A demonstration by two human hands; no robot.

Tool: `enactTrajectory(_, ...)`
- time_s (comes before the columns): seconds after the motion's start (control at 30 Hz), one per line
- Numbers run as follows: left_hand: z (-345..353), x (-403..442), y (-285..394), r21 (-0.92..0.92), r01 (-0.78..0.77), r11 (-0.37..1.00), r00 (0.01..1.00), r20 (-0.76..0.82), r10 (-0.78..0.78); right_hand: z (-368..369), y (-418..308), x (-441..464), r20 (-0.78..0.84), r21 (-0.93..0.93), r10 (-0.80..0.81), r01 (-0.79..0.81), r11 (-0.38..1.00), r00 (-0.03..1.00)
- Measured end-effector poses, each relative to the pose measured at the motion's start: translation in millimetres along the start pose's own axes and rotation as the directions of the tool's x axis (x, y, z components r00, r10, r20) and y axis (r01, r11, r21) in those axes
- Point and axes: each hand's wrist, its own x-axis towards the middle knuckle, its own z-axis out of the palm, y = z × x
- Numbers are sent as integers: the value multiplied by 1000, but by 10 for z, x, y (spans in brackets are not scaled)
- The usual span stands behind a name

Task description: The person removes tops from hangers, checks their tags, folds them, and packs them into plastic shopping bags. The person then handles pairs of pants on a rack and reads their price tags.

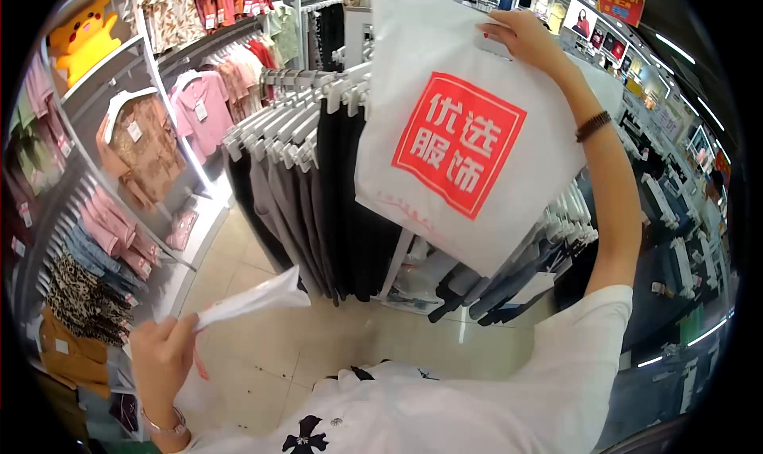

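My right hand (524, 39) is raised at the upper right, its fingers closed on the top edge of a white plastic bag (540, 148) by the handle cut-out. The bag hangs flat, with a red square and white characters on its front. Low on the left, my left hand (163, 355) is wrapped round a folded or rolled white plastic piece (258, 299) with some red on it. It looks like another bag, its loose end pointing right.
Behind the bag stands a rack of dark and grey trousers (290, 208) on white hangers (278, 128). Shelves and rails with clothes line the left, with a yellow plush toy (86, 37) on top. Jeans (509, 295) hang below the bag. Tiled floor (262, 335) lies between.
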Motion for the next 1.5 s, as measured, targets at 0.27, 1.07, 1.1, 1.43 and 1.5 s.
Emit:
enactTrajectory(0.27,-23,-245,15,-37,37,999,999,36,-35,464,478,510,64,-1,42,-42,999,997)
enactTrajectory(1.07,371,3189,872,-349,-602,718,769,-495,404,-8,-1015,-599,458,578,-173,-144,803,872)
enactTrajectory(1.1,419,3393,901,-358,-590,723,780,-486,396,-35,-998,-599,460,624,-32,-297,722,887)
enactTrajectory(1.43,669,4287,1197,-275,-557,784,730,-612,304,-157,-516,-315,390,273,338,-458,846,856)
enactTrajectory(1.5,452,4363,1156,-400,-497,770,840,-442,313,-159,-386,-328,298,69,181,-210,975,937)
